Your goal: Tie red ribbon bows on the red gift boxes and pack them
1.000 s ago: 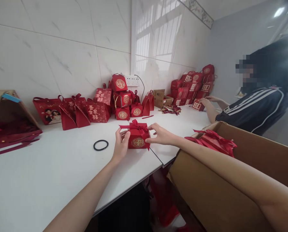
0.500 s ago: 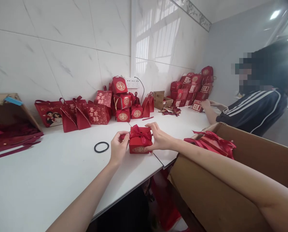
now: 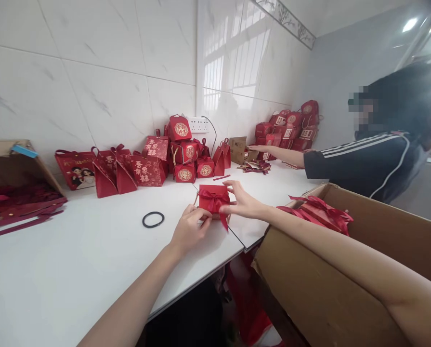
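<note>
A small red gift box (image 3: 205, 191) with a red ribbon bow (image 3: 215, 196) stands on the white table in front of me. One ribbon tail hangs down its front right. At the front left of the box, my left hand (image 3: 190, 226) is closed in a pinch, seemingly on the other ribbon tail, which its fingers hide. My right hand (image 3: 242, 202) curves round the box's right side, thumb near the bow and forefinger at the top edge. A twisted cord handle shows beside the box. To the left lies a black ring-shaped band (image 3: 153, 220).
Red gift boxes (image 3: 184, 152) and bags (image 3: 107, 171) line the wall. A cardboard box (image 3: 294, 284) with ribboned items (image 3: 319, 212) stands close on my right; another carton (image 3: 23, 168) is far left. A co-worker's arm (image 3: 283, 155) reaches over the table at the back right.
My left hand has moved from the box's left side to its front. The box has shifted slightly right and its front is now mostly covered. The co-worker's arm has stretched left toward the small carton.
</note>
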Demonstrator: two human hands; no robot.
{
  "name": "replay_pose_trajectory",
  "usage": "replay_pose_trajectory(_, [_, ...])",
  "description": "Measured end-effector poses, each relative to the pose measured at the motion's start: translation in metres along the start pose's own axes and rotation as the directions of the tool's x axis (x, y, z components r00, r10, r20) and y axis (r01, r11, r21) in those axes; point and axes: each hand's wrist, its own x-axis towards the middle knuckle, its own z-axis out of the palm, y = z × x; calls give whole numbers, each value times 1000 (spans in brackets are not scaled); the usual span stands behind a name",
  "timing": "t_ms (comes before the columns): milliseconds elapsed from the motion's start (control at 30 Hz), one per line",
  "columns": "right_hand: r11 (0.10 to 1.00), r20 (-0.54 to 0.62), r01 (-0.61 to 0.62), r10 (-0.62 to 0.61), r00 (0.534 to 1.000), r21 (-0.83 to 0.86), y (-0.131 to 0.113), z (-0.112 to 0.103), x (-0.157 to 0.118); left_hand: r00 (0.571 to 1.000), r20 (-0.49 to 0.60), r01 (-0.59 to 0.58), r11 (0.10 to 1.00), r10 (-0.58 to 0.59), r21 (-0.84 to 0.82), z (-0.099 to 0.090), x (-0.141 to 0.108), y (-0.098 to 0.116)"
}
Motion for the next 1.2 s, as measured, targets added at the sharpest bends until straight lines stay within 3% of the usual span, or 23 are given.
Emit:
replay_pose_trajectory(100, [983,-65,-114,124,990,145,-2,-2,2,999,26,-23,999,23,29,1,1,-1])
replay_pose_trajectory(233, [985,-166,-169,164,972,-19,-9,0,4,994,52,-95,994,93,50,2,1,5])
replay_pose_trajectory(367, [972,-156,-184,161,975,-149,-13,3,3,985,91,-144,989,145,-15,3,-4,13])
replay_pose_trajectory(467, [969,-135,-150,124,983,-199,-12,3,3,998,-10,60,986,-63,-158,3,-6,16])
replay_pose_trajectory(567, [970,-125,-66,38,991,-233,-11,5,1,918,-158,302,901,-363,-312,3,-3,19])
replay_pose_trajectory(633, [971,-113,-11,-16,993,-238,-13,7,0,874,-171,367,849,-455,-379,3,0,21])
replay_pose_trajectory(833, [978,-42,90,-100,994,-190,-20,13,-1,880,-194,366,879,-434,-307,2,5,20])
replay_pose_trajectory(1000, [998,-99,-67,66,993,-9,-14,8,0,854,-228,382,861,-468,-337,-1,7,12])
replay_pose_trajectory(1200, [992,-16,-105,104,994,-74,-17,0,3,823,-200,422,808,-532,-410,-3,8,9])
